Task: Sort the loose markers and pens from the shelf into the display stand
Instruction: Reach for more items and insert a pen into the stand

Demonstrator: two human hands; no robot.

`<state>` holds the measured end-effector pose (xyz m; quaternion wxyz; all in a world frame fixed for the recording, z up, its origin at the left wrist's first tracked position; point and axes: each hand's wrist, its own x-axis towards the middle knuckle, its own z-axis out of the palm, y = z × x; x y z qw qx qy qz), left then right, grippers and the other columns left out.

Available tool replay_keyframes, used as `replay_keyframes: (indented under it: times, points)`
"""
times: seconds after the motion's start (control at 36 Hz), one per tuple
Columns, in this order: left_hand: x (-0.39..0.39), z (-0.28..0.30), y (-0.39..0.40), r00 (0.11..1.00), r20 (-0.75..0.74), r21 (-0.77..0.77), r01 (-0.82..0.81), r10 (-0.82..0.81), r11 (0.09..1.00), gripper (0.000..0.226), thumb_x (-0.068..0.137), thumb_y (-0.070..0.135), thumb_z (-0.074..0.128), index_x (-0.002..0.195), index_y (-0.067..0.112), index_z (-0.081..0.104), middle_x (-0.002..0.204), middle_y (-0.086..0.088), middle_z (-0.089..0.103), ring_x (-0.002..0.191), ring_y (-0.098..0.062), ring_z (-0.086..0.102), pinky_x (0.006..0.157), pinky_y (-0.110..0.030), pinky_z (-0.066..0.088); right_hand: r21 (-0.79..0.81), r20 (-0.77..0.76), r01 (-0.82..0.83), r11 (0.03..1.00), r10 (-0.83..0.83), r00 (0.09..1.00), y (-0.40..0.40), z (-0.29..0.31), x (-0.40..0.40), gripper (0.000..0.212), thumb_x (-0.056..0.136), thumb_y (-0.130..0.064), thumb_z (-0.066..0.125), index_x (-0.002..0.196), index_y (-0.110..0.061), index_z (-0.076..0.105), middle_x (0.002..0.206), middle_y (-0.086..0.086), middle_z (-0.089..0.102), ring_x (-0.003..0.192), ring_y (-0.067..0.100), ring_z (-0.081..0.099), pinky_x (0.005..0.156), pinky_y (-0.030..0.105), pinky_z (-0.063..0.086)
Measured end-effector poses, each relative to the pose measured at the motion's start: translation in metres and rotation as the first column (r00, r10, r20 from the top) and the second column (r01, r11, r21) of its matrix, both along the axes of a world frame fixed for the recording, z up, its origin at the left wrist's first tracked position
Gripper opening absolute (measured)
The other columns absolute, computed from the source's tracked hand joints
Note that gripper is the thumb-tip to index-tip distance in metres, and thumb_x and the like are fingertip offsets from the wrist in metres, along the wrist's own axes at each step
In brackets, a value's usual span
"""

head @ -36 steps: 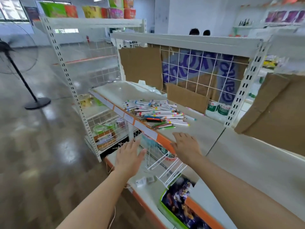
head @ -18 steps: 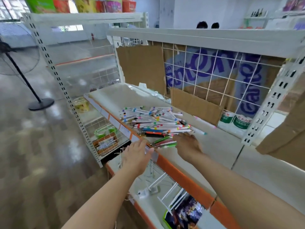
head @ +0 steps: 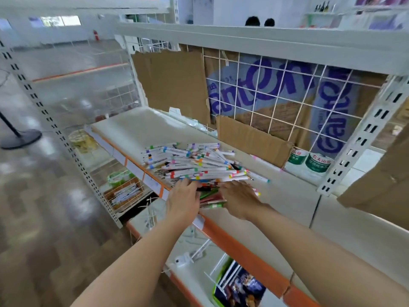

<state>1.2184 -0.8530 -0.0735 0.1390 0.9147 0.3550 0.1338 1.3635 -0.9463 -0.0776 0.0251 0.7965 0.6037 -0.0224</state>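
On the white shelf [head: 141, 129] lies a heap of markers and pens [head: 194, 162], close to its orange front edge. Both hands reach its near side: the left hand [head: 183, 200] and right hand [head: 240, 198] rest on the nearest pens, fingers loosely extended, gripping nothing clearly.

Two hands reach to the shelf [head: 287, 196]: the left hand [head: 183, 197] and the right hand [head: 240, 196]. Just beyond their fingertips lies one heap of markers and pens [head: 194, 162], too many and too tangled to count, dozens at least. Between the two hands a few darker pens [head: 211, 197] show, about four. Beyond the right hand stand two green-labelled tubs [head: 309, 159] and two cardboard sheets [head: 172, 83]. Far behind, two dark heads [head: 260, 21].
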Motion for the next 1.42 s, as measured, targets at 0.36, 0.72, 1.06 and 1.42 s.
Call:
replay_keyframes:
  times: [0.36, 0.72, 1.06, 1.42]
  points:
    - [0.022, 0.013, -0.01, 0.938, -0.243, 0.101, 0.279, -0.248, 0.955, 0.029, 0.094, 0.035, 0.047, 0.117, 0.032, 0.064, 0.121, 0.0, 0.056, 0.121, -0.023, 0.043, 0.095, -0.034, 0.034, 0.088, 0.062, -0.034, 0.996, 0.028, 0.998, -0.005, 0.001, 0.0, 0.025, 0.09, -0.015, 0.049, 0.113, -0.023, 0.057, 0.12, -0.001, 0.059, 0.118, 0.024, 0.048, 0.092, 0.038, 0.035]
    - [0.031, 0.021, -0.016, 0.985, 0.045, -0.215, 0.171, -0.165, 0.961, 0.017, 0.09, 0.032, 0.056, 0.092, 0.02, 0.069, 0.094, -0.003, 0.068, 0.095, -0.024, 0.06, 0.075, -0.034, 0.041, 0.144, -0.923, 0.688, 0.711, -0.154, 0.352, -0.026, 0.05, -0.009, 0.02, 0.081, -0.003, 0.066, 0.064, -0.01, 0.057, 0.055, 0.002, 0.052, 0.049, 0.009, 0.044, 0.044, 0.015, 0.034]
    - [0.047, 0.015, -0.066, 0.903, 0.263, -0.354, 0.419, -0.34, 0.837, 0.035, 0.097, 0.033, 0.049, 0.063, 0.023, 0.045, 0.063, -0.002, 0.054, 0.066, -0.023, 0.052, 0.055, -0.033, 0.028, 0.351, -0.651, 0.744, 0.568, -0.423, 0.63, -0.083, 0.051, -0.034, 0.04, 0.085, -0.017, 0.065, 0.051, -0.026, 0.045, 0.055, -0.006, 0.043, 0.056, 0.012, 0.041, 0.049, 0.022, 0.026]
    - [0.071, 0.016, -0.193, 0.76, 0.448, -0.27, 0.617, -0.471, 0.74, 0.025, 0.093, 0.019, 0.056, 0.071, 0.017, 0.044, 0.065, -0.004, 0.057, 0.068, -0.028, 0.053, 0.056, -0.035, 0.033, 0.51, -0.595, 0.86, 0.028, -0.71, 0.376, -0.266, 0.035, -0.059, 0.016, 0.096, -0.021, 0.04, 0.082, -0.014, 0.041, 0.074, 0.008, 0.063, 0.069, 0.035, 0.057, 0.064, 0.047, 0.048]
